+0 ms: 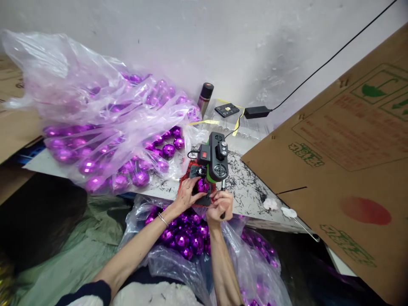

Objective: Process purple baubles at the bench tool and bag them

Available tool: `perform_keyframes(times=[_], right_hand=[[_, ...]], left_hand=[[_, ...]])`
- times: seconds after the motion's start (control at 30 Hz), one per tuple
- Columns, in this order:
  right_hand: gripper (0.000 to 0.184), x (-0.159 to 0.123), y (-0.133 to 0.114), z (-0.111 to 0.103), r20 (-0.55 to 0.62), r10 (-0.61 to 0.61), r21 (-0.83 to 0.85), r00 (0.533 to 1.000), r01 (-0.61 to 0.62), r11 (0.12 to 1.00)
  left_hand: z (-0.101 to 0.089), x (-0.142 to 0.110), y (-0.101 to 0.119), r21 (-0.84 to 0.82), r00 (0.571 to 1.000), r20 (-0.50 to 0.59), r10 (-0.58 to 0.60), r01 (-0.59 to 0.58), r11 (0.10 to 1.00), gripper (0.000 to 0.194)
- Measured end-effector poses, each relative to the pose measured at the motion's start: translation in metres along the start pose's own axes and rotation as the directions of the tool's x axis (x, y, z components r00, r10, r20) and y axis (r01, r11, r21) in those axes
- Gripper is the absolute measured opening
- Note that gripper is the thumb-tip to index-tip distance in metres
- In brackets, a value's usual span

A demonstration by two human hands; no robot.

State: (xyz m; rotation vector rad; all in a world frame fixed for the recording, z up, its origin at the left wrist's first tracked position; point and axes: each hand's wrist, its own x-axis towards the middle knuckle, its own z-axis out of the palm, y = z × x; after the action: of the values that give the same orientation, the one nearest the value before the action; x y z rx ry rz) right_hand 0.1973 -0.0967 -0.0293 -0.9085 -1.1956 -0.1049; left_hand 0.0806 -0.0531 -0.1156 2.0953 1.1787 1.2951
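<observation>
A tall brown cardboard box [350,178] printed in green and red leans in at the right, hiding part of the white tabletop [250,206]; its contents are out of view. A big translucent plastic bag [41,68] covers the table's left side, filled with shiny purple faceted balls [168,150]. Below the table edge, between the forearms, a second clear plastic bag [174,260] holds a heap of similar balls. A black-and-green bench machine [218,157] stands on the table amid scattered dark shavings [239,174].

The right hand [220,205] is closed around the machine's dark lever handle [222,216]. The left hand [188,194] pinches a single mirrored purple ball [203,185] between thumb and fingers, under the front of the machine. Behind, near the wall, are a dark-capped cylindrical can [205,97], a flat black remote-like object [227,110] and an oblong black power adapter [257,112] whose cord runs up rightward.
</observation>
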Motion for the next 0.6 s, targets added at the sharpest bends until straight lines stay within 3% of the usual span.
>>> perform_keyframes(times=[0.13,0.23,0.4,0.5,0.6], right_hand=[[0.044,0.027,-0.021,-0.001,0.0,0.153,0.023,0.988,-0.152,0.988],[0.045,0.048,-0.036,-0.003,0.02,0.291,0.014,0.957,-0.291,0.957],[0.047,0.047,-0.036,-0.008,0.072,0.246,-0.05,0.966,-0.243,0.969],[0.047,0.035,-0.028,-0.007,0.055,0.198,-0.038,0.979,-0.196,0.98],[0.046,0.029,-0.024,-0.006,0.036,0.169,-0.011,0.985,-0.169,0.986]], left_hand=[[-0.003,0.001,0.003,-0.011,1.0,0.002,0.01,-0.01,1.0,0.058],[-0.012,-0.014,0.011,-0.003,0.999,0.02,0.032,-0.032,0.999,0.057],[-0.048,-0.041,0.027,0.054,0.993,0.038,0.109,-0.111,0.992,0.064],[-0.081,-0.009,0.02,0.151,0.995,-0.075,0.06,-0.048,0.987,0.044],[-0.109,0.056,-0.004,0.335,0.987,-0.146,-0.063,0.109,0.936,0.036]])
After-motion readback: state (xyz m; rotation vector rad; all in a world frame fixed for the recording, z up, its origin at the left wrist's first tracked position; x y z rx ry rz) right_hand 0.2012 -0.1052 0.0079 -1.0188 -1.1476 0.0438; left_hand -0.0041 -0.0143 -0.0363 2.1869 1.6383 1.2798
